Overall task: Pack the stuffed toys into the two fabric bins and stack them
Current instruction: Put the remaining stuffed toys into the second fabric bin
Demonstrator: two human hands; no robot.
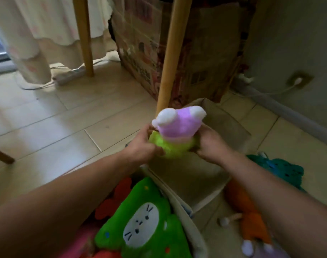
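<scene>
Both my hands hold a purple, white and lime-green stuffed toy above an open beige fabric bin. My left hand grips its left side and my right hand its right side. A second beige bin sits nearer to me at lower centre. It holds a green plush with a white cat face and a red plush. On the floor to the right lie an orange plush and a teal plush.
A wooden table leg stands just behind the far bin, with a cardboard box behind it. Another wooden leg, a power strip with cables and curtains are at the back left. A wall runs along the right.
</scene>
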